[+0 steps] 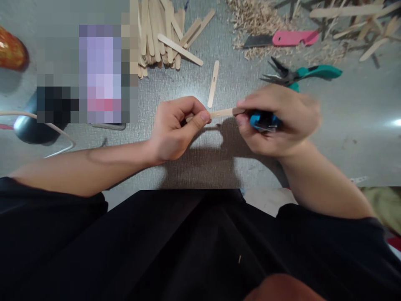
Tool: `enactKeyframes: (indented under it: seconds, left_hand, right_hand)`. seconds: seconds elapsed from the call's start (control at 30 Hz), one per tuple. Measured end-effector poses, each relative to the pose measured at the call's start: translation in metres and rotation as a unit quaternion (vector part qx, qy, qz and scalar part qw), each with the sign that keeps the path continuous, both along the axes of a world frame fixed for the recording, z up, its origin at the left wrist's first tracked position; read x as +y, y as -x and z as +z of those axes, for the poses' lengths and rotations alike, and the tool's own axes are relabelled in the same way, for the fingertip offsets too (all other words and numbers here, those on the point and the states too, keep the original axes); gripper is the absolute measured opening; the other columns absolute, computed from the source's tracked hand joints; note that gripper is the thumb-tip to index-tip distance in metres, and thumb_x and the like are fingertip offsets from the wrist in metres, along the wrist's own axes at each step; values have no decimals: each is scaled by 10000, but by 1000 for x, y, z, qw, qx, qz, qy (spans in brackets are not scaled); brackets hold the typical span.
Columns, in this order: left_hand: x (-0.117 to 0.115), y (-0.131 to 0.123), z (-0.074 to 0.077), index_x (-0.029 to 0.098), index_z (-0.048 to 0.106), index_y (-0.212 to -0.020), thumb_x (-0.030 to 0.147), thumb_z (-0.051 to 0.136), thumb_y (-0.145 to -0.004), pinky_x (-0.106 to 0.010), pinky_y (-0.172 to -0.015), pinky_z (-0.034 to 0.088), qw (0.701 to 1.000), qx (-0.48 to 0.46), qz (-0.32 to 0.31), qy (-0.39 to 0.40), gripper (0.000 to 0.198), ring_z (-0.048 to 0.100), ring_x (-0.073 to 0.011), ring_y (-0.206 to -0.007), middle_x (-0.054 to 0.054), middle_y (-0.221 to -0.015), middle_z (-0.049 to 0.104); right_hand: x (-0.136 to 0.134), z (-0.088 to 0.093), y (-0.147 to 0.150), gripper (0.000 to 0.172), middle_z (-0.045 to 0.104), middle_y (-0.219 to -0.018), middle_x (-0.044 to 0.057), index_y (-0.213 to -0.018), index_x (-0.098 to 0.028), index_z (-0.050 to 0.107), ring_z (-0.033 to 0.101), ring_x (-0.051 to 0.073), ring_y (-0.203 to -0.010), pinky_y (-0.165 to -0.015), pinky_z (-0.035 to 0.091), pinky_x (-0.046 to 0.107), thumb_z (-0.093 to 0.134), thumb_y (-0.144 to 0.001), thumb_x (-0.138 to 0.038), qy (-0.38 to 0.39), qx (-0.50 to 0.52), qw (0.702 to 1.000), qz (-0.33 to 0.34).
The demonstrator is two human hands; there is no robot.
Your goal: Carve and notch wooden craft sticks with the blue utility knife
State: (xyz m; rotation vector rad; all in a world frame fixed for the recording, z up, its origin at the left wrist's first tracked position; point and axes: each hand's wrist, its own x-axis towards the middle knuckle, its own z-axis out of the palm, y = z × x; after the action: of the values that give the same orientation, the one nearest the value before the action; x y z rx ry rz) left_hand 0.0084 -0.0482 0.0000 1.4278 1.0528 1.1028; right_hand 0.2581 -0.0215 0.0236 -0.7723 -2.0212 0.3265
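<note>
A thin wooden stick (223,113) with a small mark in it stretches between my two hands above the grey table. My left hand (181,125) pinches its left end between thumb and forefinger. At its right end, my right hand (278,119) is wrapped round a blue tool (265,120), whose blade lies by the stick; the fingers hide most of the tool. Another wooden stick (213,83) with a small slot lies on the table just beyond my hands.
Many wooden sticks (163,33) are piled at the back. Behind my right hand lie teal-handled pliers (319,72), a pink cutter (294,38), wood shavings (257,19) and joined sticks (360,21). A black rounded object (40,121) and cable (62,133) are at left.
</note>
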Motion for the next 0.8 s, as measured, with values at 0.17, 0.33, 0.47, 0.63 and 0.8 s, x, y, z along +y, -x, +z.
enactKeyframes:
  seconds: [0.17, 0.33, 0.47, 0.63, 0.8]
  left_hand:
    - [2, -1, -3, 245, 743, -848, 616, 800, -1111, -319, -487, 329, 1000, -10, -26, -6, 458, 414, -118, -523, 25, -613, 549]
    - [4, -1, -3, 238, 749, -927, 696, 796, -1113, -297, -499, 380, 999, -19, -42, -1, 496, 504, -115, -538, 17, -670, 609]
    - [4, -2, -2, 234, 751, -1001, 708, 783, -1127, -283, -527, 462, 999, -22, -36, 12, 492, 585, -125, -569, 7, -717, 664]
    - [0, -3, 1, 223, 747, -973, 615, 791, -1142, -267, -570, 532, 998, -19, -50, 38, 430, 670, -140, -585, 3, -680, 700]
    - [0, 0, 7, 203, 776, -955, 553, 804, -1124, -251, -573, 519, 993, -1, -107, 44, 390, 683, -131, -597, -30, -733, 779]
  right_hand:
    - [0, -4, 1, 88, 864, -835, 19, -1050, -408, 834, 794, 258, -666, -627, 638, 427, 793, -1034, -484, 55, 39, 998, -3]
    - [-6, -3, 2, 232, 840, -807, 31, -974, -389, 822, 762, 255, -646, -622, 626, 427, 839, -1018, -617, 90, 57, 994, -13]
    - [-13, -2, 6, 345, 818, -794, 41, -908, -350, 805, 743, 264, -643, -631, 630, 448, 828, -1034, -671, 116, 69, 989, -60]
    - [-17, -1, 2, 398, 844, -891, 70, -1011, -321, 809, 810, 298, -744, -717, 673, 504, 746, -1114, -701, 144, 5, 979, -147]
    - [-18, 4, 7, 186, 888, -1032, 74, -1117, -350, 805, 851, 298, -813, -773, 702, 520, 855, -1081, -526, 145, 81, 979, -117]
